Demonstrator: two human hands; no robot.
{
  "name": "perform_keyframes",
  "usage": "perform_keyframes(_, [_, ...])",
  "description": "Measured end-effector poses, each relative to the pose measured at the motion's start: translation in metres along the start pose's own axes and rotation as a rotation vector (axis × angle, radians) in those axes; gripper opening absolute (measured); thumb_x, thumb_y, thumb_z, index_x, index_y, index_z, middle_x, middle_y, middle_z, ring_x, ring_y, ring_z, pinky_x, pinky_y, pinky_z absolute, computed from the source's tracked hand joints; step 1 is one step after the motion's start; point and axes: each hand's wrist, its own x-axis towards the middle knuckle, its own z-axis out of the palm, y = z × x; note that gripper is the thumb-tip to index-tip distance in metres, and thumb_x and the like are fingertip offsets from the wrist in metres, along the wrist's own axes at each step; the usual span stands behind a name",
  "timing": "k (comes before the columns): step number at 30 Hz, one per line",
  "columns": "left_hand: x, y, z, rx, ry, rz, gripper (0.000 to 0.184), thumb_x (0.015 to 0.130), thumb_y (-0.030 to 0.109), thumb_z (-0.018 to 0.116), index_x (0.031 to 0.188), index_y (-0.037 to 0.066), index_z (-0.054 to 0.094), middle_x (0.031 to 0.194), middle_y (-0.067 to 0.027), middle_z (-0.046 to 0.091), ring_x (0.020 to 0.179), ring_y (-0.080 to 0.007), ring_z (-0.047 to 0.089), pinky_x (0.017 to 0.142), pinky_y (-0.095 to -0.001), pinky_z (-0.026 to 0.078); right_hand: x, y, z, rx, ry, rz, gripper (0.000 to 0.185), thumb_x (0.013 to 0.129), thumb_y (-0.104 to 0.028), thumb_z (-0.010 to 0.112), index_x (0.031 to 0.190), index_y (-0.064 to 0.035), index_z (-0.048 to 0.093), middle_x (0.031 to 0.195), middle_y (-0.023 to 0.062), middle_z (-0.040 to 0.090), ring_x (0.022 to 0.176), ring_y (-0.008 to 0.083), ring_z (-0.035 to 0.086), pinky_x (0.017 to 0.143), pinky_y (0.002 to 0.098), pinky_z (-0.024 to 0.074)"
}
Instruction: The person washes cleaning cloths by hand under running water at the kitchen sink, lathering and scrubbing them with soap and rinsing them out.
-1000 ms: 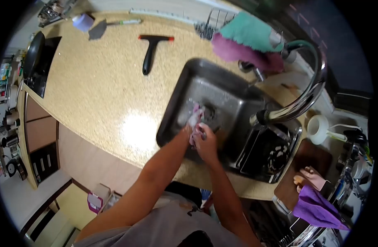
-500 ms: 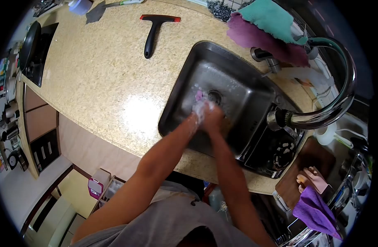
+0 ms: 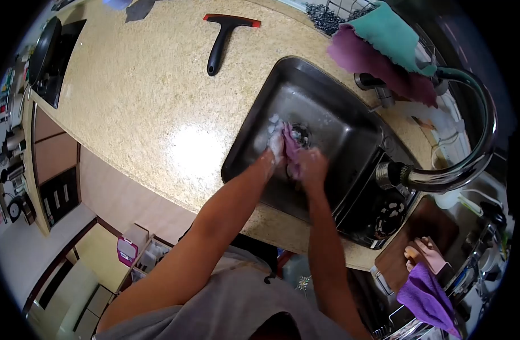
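A wet pinkish-purple cloth [image 3: 291, 146] is bunched between my two hands, low inside the dark metal sink [image 3: 339, 107]. White suds coat my left hand [image 3: 276, 148], which grips the cloth's left side. On the other side, my right hand [image 3: 313, 165] is closed on the cloth's lower part, slightly smeared by motion. Just beyond the cloth lies the round drain [image 3: 300, 135], with some foam around it.
A black squeegee with a red edge [image 3: 219, 48] lies on the speckled counter [image 3: 141, 102]. The curved chrome faucet [image 3: 464, 175] arches at the right. Green [image 3: 393, 37] and mauve cloths [image 3: 367, 62] hang behind the sink. A purple cloth [image 3: 427, 297] hangs at lower right.
My hands have moved apart, the right one shifting right and toward me. More of the pinkish-purple cloth now shows between them. The whole view has shifted slightly.
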Motion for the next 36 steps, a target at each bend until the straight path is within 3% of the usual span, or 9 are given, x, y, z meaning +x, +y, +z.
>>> perform_keyframes(6, [0.022, -0.01, -0.037, 0.185, -0.121, -0.123, 0.032, 0.091, 0.042, 0.049, 0.097, 0.012, 0.059, 0.085, -0.0049, 0.061, 0.074, -0.0185, 0.059, 0.062, -0.0367, 0.05, -0.031, -0.031, 0.05, -0.282, 0.282, -0.61, 0.027, 0.083, -0.021, 0.061, 0.071, 0.0012, 0.054, 0.072, 0.0172, 0.063, 0.065, 0.0299, 0.06, 0.064, 0.04, 0.0471])
perform_keyframes(8, [0.019, -0.026, -0.032, 0.057, -0.12, -0.067, 0.026, 0.093, 0.035, 0.046, 0.09, 0.013, 0.059, 0.084, -0.0056, 0.062, 0.073, -0.0195, 0.061, 0.062, -0.0359, 0.05, 0.021, -0.015, 0.04, -0.264, 0.185, -0.043, 0.026, 0.089, -0.024, 0.057, 0.077, -0.0001, 0.057, 0.063, 0.0158, 0.056, 0.056, 0.0271, 0.057, 0.057, 0.0401, 0.0454])
perform_keyframes(14, [0.042, -0.038, -0.074, -0.118, -0.148, -0.023, 0.027, 0.094, 0.032, 0.045, 0.079, 0.013, 0.058, 0.076, -0.0044, 0.061, 0.067, -0.0182, 0.059, 0.059, -0.0308, 0.048, -0.026, -0.057, 0.045, -0.326, 0.231, -0.631, 0.033, 0.088, -0.029, 0.055, 0.081, 0.0027, 0.059, 0.073, 0.0274, 0.058, 0.071, 0.0441, 0.059, 0.064, 0.0471, 0.0457])
perform_keyframes(15, [0.036, -0.038, -0.072, -0.136, -0.137, -0.02, 0.027, 0.094, 0.032, 0.045, 0.079, 0.013, 0.057, 0.075, -0.0041, 0.06, 0.068, -0.0178, 0.059, 0.058, -0.0303, 0.048, -0.024, -0.06, 0.039, -0.364, 0.191, -0.238, 0.033, 0.089, -0.029, 0.054, 0.083, 0.0028, 0.06, 0.08, 0.0268, 0.06, 0.077, 0.0431, 0.059, 0.068, 0.0475, 0.0451])
perform_keyframes(17, [-0.005, -0.019, -0.006, 0.386, 0.284, 0.127, 0.023, 0.094, 0.028, 0.051, 0.089, 0.008, 0.063, 0.08, -0.0028, 0.062, 0.073, -0.0155, 0.059, 0.064, -0.0305, 0.048, 0.01, -0.03, 0.026, -0.335, 0.193, -0.228, 0.032, 0.089, -0.029, 0.054, 0.083, 0.0022, 0.06, 0.084, 0.0266, 0.06, 0.081, 0.0427, 0.059, 0.07, 0.0481, 0.0448])
perform_keyframes(21, [-0.002, -0.016, -0.014, 1.025, 0.116, 0.72, 0.029, 0.095, 0.029, 0.049, 0.096, 0.004, 0.065, 0.087, -0.004, 0.066, 0.077, -0.0168, 0.061, 0.069, -0.0296, 0.048, 0.034, -0.009, -0.007, -0.524, 0.228, -0.471, 0.033, 0.088, -0.032, 0.057, 0.09, 0.0009, 0.062, 0.091, 0.0238, 0.061, 0.085, 0.0418, 0.058, 0.074, 0.0486, 0.0442])
perform_keyframes(24, [-0.044, 0.006, 0.038, 1.586, 0.226, 0.542, 0.025, 0.093, 0.024, 0.052, 0.1, 0.003, 0.064, 0.09, -0.0096, 0.067, 0.081, -0.0199, 0.063, 0.072, -0.0319, 0.048, 0.012, -0.023, -0.025, -0.775, 0.387, -0.703, 0.035, 0.088, -0.033, 0.058, 0.095, 0.0006, 0.063, 0.091, 0.0215, 0.062, 0.083, 0.0412, 0.058, 0.077, 0.0452, 0.045])
perform_keyframes(30, [-0.038, -0.022, 0.016, 1.6, -0.156, 0.946, 0.023, 0.088, 0.007, 0.05, 0.107, 0.001, 0.062, 0.087, -0.0105, 0.067, 0.081, -0.0198, 0.065, 0.074, -0.0313, 0.049, -0.01, -0.048, -0.02, -0.123, 0.129, -0.38, 0.026, 0.092, -0.024, 0.055, 0.1, -0.0007, 0.065, 0.088, 0.0144, 0.066, 0.081, 0.0237, 0.06, 0.077, 0.0313, 0.0456])
perform_keyframes(36, [-0.032, -0.024, -0.015, 0.686, 0.124, 0.423, 0.015, 0.09, 0.014, 0.053, 0.099, 0.006, 0.063, 0.088, -0.0031, 0.066, 0.07, -0.0131, 0.061, 0.065, -0.0286, 0.052, -0.002, -0.045, -0.018, 0.219, -0.11, -0.032, 0.02, 0.09, -0.015, 0.057, 0.105, -0.0022, 0.063, 0.085, 0.0036, 0.063, 0.076, 0.0113, 0.056, 0.069, 0.0273, 0.0463])
